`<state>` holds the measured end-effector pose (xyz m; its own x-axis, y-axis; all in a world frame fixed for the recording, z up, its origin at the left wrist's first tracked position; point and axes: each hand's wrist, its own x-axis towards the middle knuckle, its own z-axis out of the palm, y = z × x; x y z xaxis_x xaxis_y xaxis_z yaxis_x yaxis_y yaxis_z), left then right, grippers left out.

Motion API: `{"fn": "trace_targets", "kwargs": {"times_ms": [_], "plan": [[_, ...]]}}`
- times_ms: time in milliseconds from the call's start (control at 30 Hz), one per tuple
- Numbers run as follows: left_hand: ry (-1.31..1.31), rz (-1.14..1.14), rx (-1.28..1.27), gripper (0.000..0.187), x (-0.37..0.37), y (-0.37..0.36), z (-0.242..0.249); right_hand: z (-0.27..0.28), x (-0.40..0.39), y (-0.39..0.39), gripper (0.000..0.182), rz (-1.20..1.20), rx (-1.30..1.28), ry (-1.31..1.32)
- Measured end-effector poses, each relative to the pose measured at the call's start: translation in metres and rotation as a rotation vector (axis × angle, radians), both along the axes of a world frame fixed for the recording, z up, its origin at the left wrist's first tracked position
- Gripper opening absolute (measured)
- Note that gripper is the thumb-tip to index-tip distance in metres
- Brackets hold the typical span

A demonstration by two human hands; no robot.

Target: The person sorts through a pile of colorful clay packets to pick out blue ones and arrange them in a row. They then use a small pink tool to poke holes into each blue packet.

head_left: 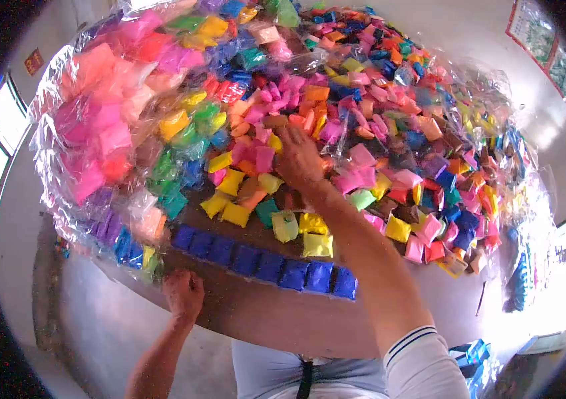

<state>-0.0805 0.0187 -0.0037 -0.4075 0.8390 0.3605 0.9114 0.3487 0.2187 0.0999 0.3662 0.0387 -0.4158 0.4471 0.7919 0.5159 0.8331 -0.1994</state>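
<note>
My right hand (299, 159) reaches over the middle of the pile, fingers stretched out, with the fingertips right at a brown packet (275, 122). Small yellow packets (235, 214) and pink packets (264, 159) lie to the left of it. A row of several dark blue packets (269, 265) runs edge to edge along the near part of the brown table (276, 319). By the table's front edge, below the left end of that row, my left hand (183, 292) is closed with its fingers curled in; what it holds, if anything, is hidden.
Clear plastic bags of pink packets (100, 126) bulge at the left, with purple packets (104, 223) below. Mixed coloured packets (389, 113) heap across the back and right. A blue and clear plastic bag (476, 356) sits low at the right, beyond the table edge.
</note>
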Motion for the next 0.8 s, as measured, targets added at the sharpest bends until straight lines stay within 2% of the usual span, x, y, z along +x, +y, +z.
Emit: {"fn": "trace_targets", "kwargs": {"times_ms": [100,167,233,333,467,533,600,667,733,800], "plan": [[0.056,0.006,0.031,0.015,-0.008,-0.003,-0.017,0.013,0.070,0.018,0.049,-0.197,0.174,-0.121],[0.055,0.016,0.011,0.015,-0.005,-0.002,-0.014,-0.006,0.127,0.065,0.045,-0.235,-0.143,-0.246],[0.019,0.021,-0.033,0.016,0.004,0.002,0.007,0.028,0.169,0.050,0.041,-0.145,-0.242,-0.182],[0.082,0.003,0.051,0.016,-0.003,-0.001,-0.012,0.050,0.201,0.034,0.034,-0.164,-0.392,-0.114],[0.107,-0.024,0.080,0.017,-0.006,-0.003,-0.017,0.020,0.220,0.077,0.033,-0.155,-0.413,-0.188],[0.105,-0.026,0.095,0.018,-0.006,-0.001,-0.016,0.029,0.213,0.073,0.033,0.018,-0.622,0.151],[0.100,-0.027,0.096,0.019,-0.006,-0.001,-0.014,0.037,0.202,0.063,0.031,0.322,-0.944,0.892],[0.100,-0.021,0.080,0.020,-0.006,-0.002,-0.013,0.003,0.202,0.100,0.028,0.389,-0.575,0.750],[0.103,-0.007,0.048,0.019,-0.006,-0.002,-0.011,0.002,0.195,0.113,0.025,0.308,-0.506,0.614],[0.092,-0.031,0.061,0.019,-0.004,-0.001,-0.006,0.005,0.186,0.120,0.022,0.085,-0.727,0.487]]}}
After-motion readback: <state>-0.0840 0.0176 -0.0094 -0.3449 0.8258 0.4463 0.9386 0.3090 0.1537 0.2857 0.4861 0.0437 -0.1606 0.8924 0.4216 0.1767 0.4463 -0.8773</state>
